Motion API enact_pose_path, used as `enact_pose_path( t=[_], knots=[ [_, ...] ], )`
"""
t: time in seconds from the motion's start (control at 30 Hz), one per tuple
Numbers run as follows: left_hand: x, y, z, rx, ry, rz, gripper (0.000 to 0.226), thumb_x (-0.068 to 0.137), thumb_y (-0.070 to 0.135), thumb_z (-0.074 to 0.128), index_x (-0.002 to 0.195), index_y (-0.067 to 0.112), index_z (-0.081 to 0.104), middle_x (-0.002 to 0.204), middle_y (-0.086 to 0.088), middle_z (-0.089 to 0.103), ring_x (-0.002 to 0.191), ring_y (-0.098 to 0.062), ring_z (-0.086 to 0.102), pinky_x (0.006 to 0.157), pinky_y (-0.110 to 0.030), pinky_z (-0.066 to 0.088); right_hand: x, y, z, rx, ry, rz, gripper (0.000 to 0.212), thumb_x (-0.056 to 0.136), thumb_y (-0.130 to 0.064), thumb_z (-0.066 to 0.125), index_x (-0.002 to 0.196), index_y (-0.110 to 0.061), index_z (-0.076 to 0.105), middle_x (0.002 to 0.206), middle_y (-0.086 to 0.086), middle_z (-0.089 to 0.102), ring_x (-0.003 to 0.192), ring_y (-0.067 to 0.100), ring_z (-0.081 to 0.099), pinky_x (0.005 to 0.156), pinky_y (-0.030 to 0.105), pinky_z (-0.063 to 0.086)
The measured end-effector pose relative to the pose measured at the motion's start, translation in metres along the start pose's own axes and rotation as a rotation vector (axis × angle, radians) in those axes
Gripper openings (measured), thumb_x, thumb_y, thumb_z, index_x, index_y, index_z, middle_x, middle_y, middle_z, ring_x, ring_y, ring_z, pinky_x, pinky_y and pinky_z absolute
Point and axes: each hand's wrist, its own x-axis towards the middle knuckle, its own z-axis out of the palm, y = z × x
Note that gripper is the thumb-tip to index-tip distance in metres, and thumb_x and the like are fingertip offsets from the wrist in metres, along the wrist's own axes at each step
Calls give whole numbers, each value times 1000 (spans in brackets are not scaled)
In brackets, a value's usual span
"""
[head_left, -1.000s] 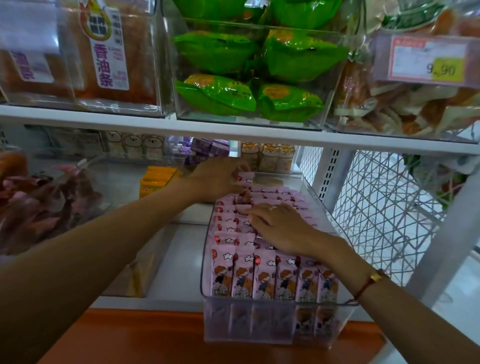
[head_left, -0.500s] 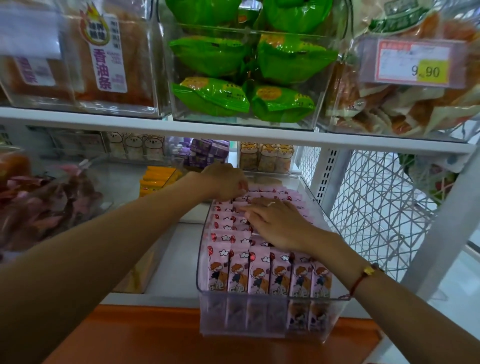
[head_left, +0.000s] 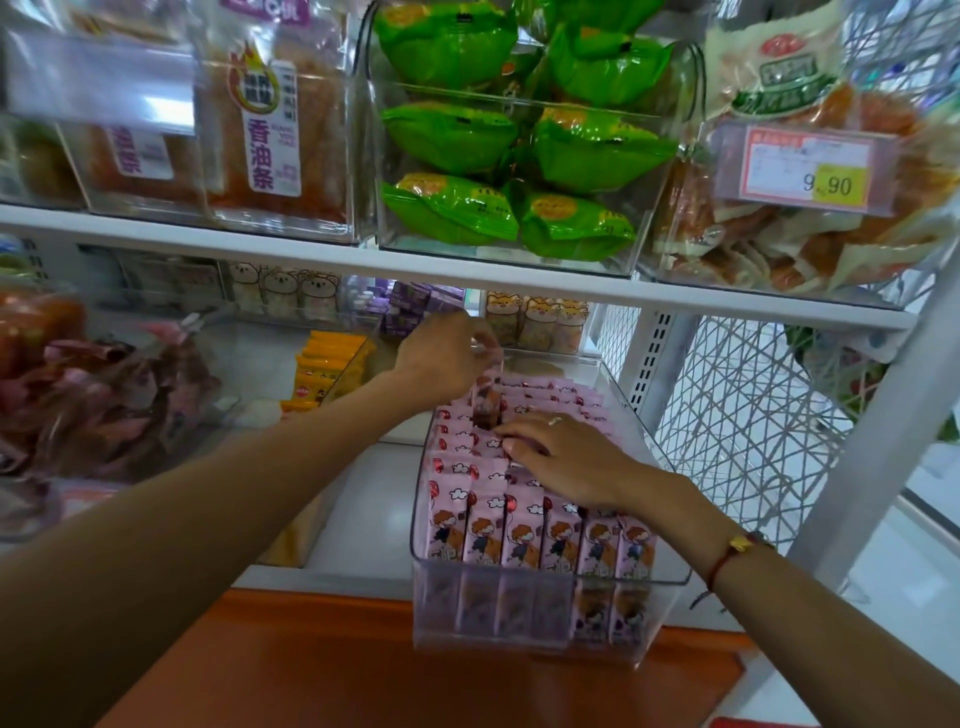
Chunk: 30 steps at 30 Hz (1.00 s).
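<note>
A clear plastic bin (head_left: 670, 577) on the lower shelf holds rows of upright pink snack packets (head_left: 524, 540) printed with a cartoon child. My left hand (head_left: 441, 358) pinches the top of one pink packet (head_left: 488, 397) and holds it upright, half raised above the back rows. My right hand (head_left: 561, 457) lies flat on the packets in the middle of the bin, fingers straight and pointing left, fingertips close to the raised packet's base. A ring and a red wrist cord show on that arm.
The white upper shelf (head_left: 467, 270) hangs just above my hands, carrying clear bins of green bags (head_left: 519, 218) and orange snack packs, with a 9.90 price tag (head_left: 810, 171). Yellow packets (head_left: 324, 369) and a bin of dark pink wrappers (head_left: 104, 405) sit left. A white wire grid (head_left: 737, 415) stands right.
My left hand has lifted from the back of the bin, drawing one pink packet upward out of its row. My right hand stays pressed on the packets.
</note>
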Motion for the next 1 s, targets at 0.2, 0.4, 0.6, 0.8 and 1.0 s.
enact_pose_path(
  t=[0.2, 0.4, 0.6, 0.8, 1.0],
  knots=[
    [-43, 5, -13, -765, 436, -363, 19, 95, 23, 55, 108, 15, 65, 102, -2, 69, 96, -20, 65, 88, -41, 55, 5, -3, -2, 32, 32, 16, 40, 102, -40, 30, 132, -25, 50, 143, 2, 43, 130, 24, 39, 108, 44, 32],
    [-92, 21, -36, -1005, 633, -320, 7, 94, 28, 57, 96, 24, 62, 87, 4, 67, 84, -15, 67, 75, -33, 59, 5, -12, -8, 213, 134, 72, 34, 101, -33, 37, 117, -17, 62, 124, 4, 61, 111, 21, 57, 99, 38, 42],
    [-128, 29, -41, -1000, 511, -186, 13, 91, 33, 59, 99, 24, 64, 93, 7, 70, 90, -5, 67, 79, -21, 55, -29, -52, -18, 704, 394, -82, 29, 98, -39, 42, 125, -34, 53, 128, -12, 53, 102, -9, 49, 88, 18, 44],
    [-140, 33, -35, -1043, 371, -101, 19, 89, 32, 60, 107, 26, 66, 98, 12, 72, 95, -3, 67, 77, -16, 54, -56, -79, -2, 712, 377, -190, 43, 90, -39, 54, 132, -30, 46, 115, -20, 57, 93, -15, 57, 76, 9, 50],
    [-140, 26, -26, -875, 231, -68, 34, 91, 11, 56, 115, 35, 58, 108, 14, 64, 98, 6, 61, 74, -12, 51, -54, -68, -1, 1217, 369, 136, 32, 89, -32, 62, 117, -18, 61, 112, 3, 69, 104, 19, 65, 99, 42, 47]
  ],
)
